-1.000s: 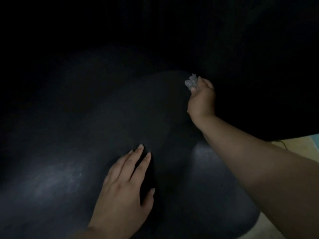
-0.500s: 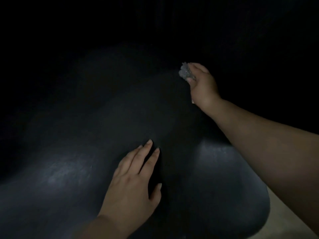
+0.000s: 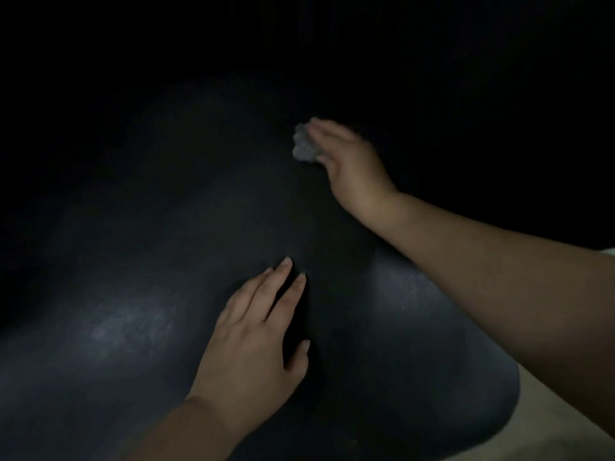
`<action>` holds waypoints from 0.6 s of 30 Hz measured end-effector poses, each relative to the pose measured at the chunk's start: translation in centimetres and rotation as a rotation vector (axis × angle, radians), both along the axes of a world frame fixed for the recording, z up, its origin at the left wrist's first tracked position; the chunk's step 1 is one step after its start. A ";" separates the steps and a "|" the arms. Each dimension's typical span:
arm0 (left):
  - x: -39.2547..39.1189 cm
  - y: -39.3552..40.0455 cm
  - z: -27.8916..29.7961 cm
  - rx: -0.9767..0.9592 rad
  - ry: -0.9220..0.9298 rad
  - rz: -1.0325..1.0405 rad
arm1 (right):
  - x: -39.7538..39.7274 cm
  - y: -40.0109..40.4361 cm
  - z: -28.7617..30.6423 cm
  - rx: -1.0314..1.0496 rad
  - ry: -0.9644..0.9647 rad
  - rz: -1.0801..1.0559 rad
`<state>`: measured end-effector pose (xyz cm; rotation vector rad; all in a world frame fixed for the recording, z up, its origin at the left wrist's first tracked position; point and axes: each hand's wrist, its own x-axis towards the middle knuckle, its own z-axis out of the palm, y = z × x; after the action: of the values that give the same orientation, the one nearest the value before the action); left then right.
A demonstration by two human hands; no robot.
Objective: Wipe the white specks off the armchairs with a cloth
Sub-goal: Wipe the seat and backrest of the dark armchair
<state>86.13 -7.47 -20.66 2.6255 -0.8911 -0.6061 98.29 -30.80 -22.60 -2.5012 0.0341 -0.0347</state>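
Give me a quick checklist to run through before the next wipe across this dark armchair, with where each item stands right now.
1. Cloth in hand: ok. The right hand grips a small bunched grey cloth.
2. Cloth touching the armchair: cannot tell; hand and cloth are blurred and the surface there is very dark.
3. Bracing hand: ok. The left hand lies flat on the upholstery, fingers spread.
4. Left hand out of the wiping path: ok. It sits well nearer the camera than the cloth.
5. Specks located: not ok. Only a pale hazy patch and a few faint dots show; around the cloth nothing is visible.
6. Lighting: not ok. Most of the chair is in deep shadow.
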 end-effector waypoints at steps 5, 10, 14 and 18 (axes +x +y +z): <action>0.0 0.1 -0.1 0.010 -0.019 -0.002 | -0.3 -3.4 0.6 -0.115 -0.072 -0.126; -0.1 0.0 -0.2 -0.003 -0.006 0.005 | -1.5 -2.0 -0.1 -0.140 -0.040 -0.255; 0.0 0.1 -0.2 0.008 -0.001 -0.011 | -3.8 1.3 -0.4 -0.065 -0.047 0.069; 0.1 0.2 -0.4 0.010 -0.023 -0.013 | -2.4 -1.8 0.1 -0.105 -0.096 0.042</action>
<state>86.22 -7.29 -21.03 2.6424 -0.9145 -0.5863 95.91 -32.55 -22.48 -2.6014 -0.0615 -0.1419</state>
